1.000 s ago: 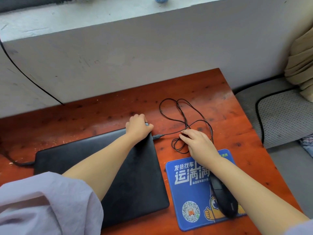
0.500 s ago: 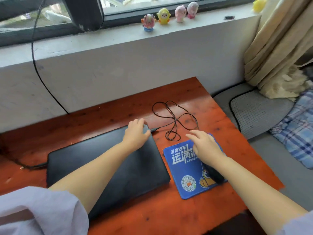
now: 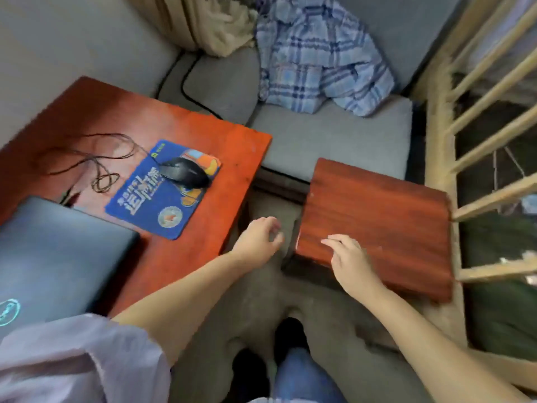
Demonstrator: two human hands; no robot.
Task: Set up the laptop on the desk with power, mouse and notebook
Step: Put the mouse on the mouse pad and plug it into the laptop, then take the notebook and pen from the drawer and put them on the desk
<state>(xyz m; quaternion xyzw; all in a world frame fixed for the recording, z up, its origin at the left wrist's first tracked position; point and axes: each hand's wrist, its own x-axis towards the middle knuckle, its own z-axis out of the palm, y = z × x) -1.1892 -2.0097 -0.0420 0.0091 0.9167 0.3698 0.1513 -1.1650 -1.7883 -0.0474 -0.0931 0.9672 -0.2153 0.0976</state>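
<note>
at the far left, a closed dark laptop (image 3: pixel 58 257) lies flat on an orange-red wooden desk (image 3: pixel 186 251), with a light blue round logo at its near corner, cut off by the frame edge and too blurred to read. behind it a thin black cord (image 3: pixel 96 161) lies in loose loops on the desk, running to a black mouse (image 3: pixel 186 172) that sits on a blue mouse pad (image 3: pixel 162 196), probably parked there so it is ready to use beside the laptop. the pad carries large white chinese characters, a cartoon truck and a round code-like seal, too smeared to read for certain. a pale lilac sleeve (image 3: pixel 72 362) fills the lower left corner. moving right, the left hand (image 3: pixel 258 239) hangs in the gap just past the desk's right edge, fingers loosely curled and empty, touching nothing. next, the right hand (image 3: pixel 348 263) hovers at the near corner of a small reddish wooden stool top (image 3: pixel 377 222), fingers spread and holding nothing; whether it touches the wood cannot be told. both hands seem to be reaching toward the stool or something by it. no notebook is visible anywhere, so that part of the setup looks undone. behind are a grey cushion (image 3: pixel 334 135) with a blue plaid cloth (image 3: pixel 316 53), and at the far right a pale wooden railing (image 3: pixel 441 135).
</note>
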